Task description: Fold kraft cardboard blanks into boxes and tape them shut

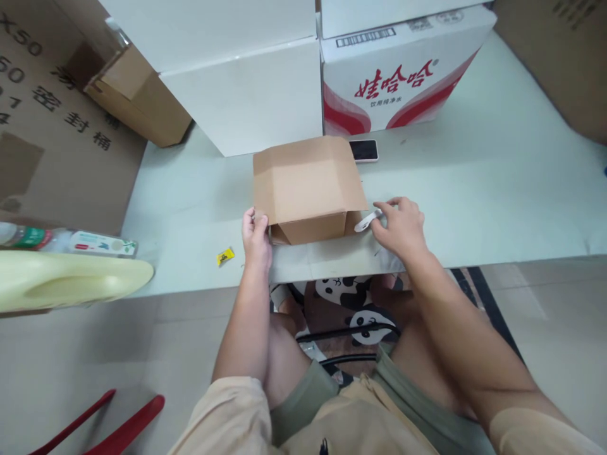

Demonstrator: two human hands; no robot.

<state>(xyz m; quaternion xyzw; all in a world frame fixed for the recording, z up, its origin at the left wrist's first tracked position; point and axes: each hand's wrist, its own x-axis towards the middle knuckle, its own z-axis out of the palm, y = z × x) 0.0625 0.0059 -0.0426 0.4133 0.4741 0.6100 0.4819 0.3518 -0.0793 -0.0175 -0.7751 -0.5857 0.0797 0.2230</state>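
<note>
A small brown cardboard box stands near the table's front edge, its wide flap spread over the top. My left hand grips the box at its front left corner, with the thumb up against the flap's edge. Just off the box's right side, my right hand is closed on a small white elongated object pinched between thumb and fingers. One end of that object points toward the box's right corner. Its exact kind cannot be made out.
Behind the box lies a phone, in front of white cartons and a red-and-white carton. A yellow wrapped packet lies left. Large brown cartons and a pale yellow curved object stand far left.
</note>
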